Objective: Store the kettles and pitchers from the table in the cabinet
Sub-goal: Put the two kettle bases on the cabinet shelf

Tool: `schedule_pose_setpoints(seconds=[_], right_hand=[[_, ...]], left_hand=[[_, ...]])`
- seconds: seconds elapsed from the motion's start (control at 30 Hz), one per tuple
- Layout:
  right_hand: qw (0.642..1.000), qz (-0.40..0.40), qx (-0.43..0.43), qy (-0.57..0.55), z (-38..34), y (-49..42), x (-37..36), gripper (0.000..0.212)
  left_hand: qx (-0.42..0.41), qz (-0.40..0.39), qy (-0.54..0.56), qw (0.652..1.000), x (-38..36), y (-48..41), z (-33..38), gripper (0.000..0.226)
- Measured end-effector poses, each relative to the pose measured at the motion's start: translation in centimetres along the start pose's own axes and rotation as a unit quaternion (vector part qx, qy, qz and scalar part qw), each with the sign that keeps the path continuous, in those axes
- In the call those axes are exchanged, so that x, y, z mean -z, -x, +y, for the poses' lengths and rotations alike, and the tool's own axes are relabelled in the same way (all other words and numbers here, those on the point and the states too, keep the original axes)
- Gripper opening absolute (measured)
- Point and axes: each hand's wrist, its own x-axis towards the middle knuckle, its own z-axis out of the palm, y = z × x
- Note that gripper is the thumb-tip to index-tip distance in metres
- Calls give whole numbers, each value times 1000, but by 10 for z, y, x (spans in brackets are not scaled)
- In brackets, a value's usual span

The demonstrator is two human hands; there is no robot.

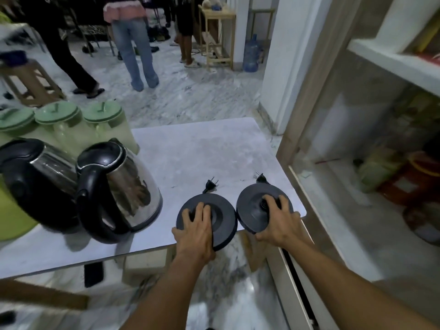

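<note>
At the far left of the table point(195, 148) stood three pale pitchers point(69, 125) with green lids, upright in a row along the back edge. In front of them sat two steel kettles with black lids and handles. The left kettle point(38, 177) was partly cut off by the frame. The right kettle point(119, 189) leaned in the wide-angle view, its looped black handle facing the camera and its spout side turned away toward the pitchers; its shiny body mirrored the room.

Further right, near the table's front edge, lay two round dark-grey kettle bases, flat and touching each other at their rims. The left base point(221, 215) overhung the front edge, and its plug point(210, 185) pointed away from the camera, prongs toward the far side. The left hand point(197, 225) lay over it, fingers spread across the top and thumb hooked under the near rim. The right base point(254, 206) sat by the table's right corner, its plug point(261, 177) likewise pointing away. The right hand point(281, 222) gripped it, fingers splayed over the top, thumb at the near rim.

At the right stood the open cabinet point(357, 163), its white shelves blurred.
</note>
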Motion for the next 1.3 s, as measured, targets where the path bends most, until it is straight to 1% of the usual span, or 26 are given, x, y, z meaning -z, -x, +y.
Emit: schedule_pose_setpoints(seconds=[0.13,0.23,0.3,0.43,0.57,0.67,0.73,0.87,0.97,1.1,1.17,1.23,1.3], right_hand=[[999,22,7,-31,-3,18,13,100],[998,52,7,-33,-9,33,41,101],[996,85,8,-36,-14,46,69,103],[984,176,0,-31,-27,86,140,101],[960,272,-43,-46,-38,145,210,95],[934,340,-100,-54,-45,200,242,97],[912,379,-147,-60,-48,242,253,97],[868,424,-254,-53,-44,337,252,101],[826,443,-347,-37,-29,410,243,102],[765,451,-457,-42,0,500,229,104],[737,448,-503,-49,14,537,222,106],[717,442,-536,-55,30,568,213,105],[704,433,-560,-59,50,590,207,106]], left_hand=[[10,45,-6,999,19,12,5,107],[5,92,-10,996,53,23,12,98],[-4,130,-19,991,84,30,15,96],[-55,191,-55,978,159,45,25,105],[-134,245,-52,959,236,65,42,102],[-212,291,-41,932,276,84,56,100],[-271,309,-40,911,296,101,65,102],[-383,328,-22,863,312,154,95,103],[-466,314,1,828,309,209,127,103],[-568,274,-10,776,294,292,166,111],[-610,258,-14,749,286,327,184,109],[-639,237,-19,731,280,358,203,110],[-660,222,-31,717,275,382,226,114]])
